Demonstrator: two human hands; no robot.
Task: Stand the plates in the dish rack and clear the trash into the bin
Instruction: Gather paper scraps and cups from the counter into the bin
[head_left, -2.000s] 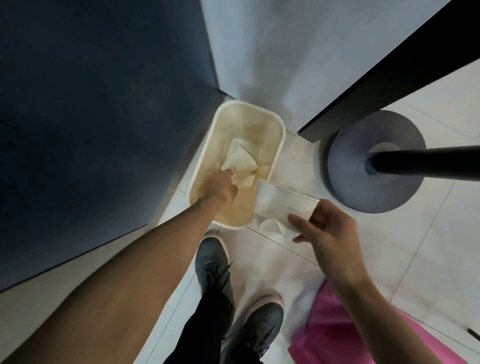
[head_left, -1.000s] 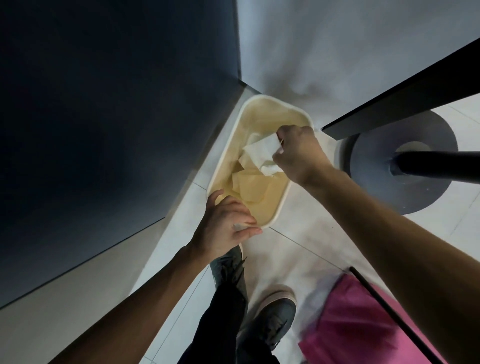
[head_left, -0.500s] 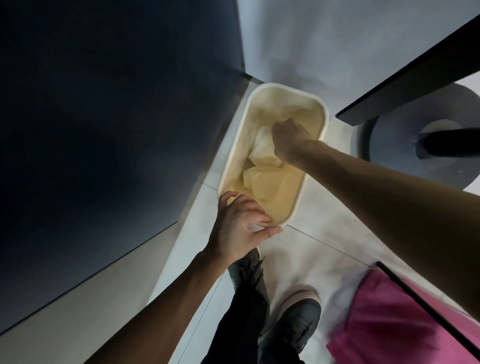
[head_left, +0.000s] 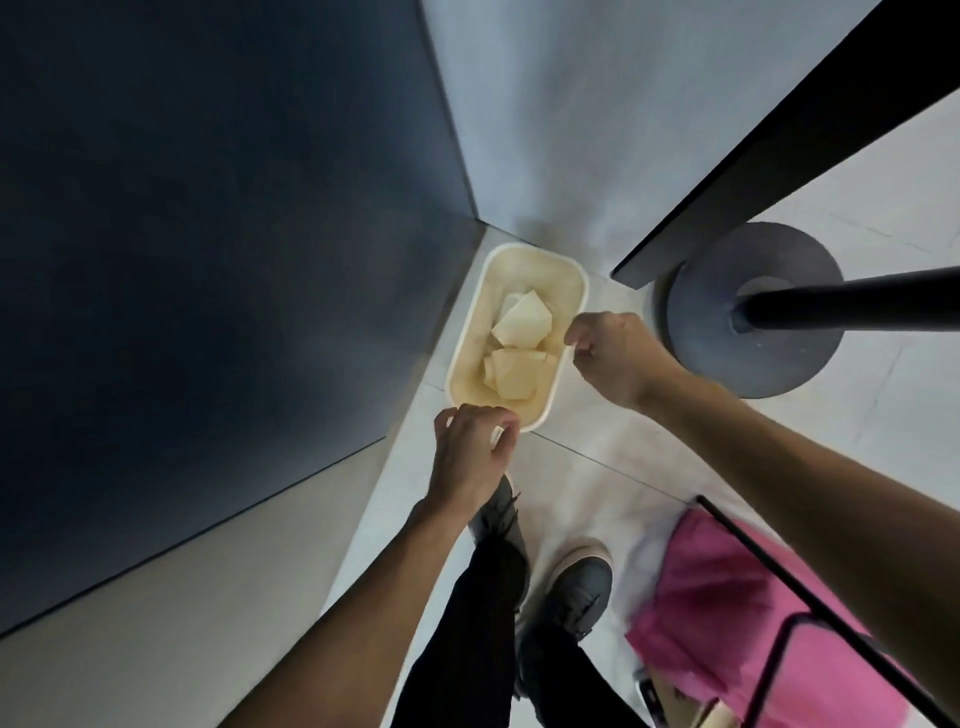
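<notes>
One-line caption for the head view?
Both hands, left and right, empty above the bin holding crumpled paper.

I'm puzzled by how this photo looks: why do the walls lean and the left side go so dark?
Head view: the wide-angle lens bends straight edges, so the walls fan outward around the bin. The dark wall on the left takes little light, the pale floor more. The pink bag and shoes look slightly smeared; the paper in the bin is sharper.

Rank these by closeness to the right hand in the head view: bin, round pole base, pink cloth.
From the right hand:
1. Bin, just left of its fingers.
2. Round pole base, to its right.
3. Pink cloth, below, by the feet.
</notes>
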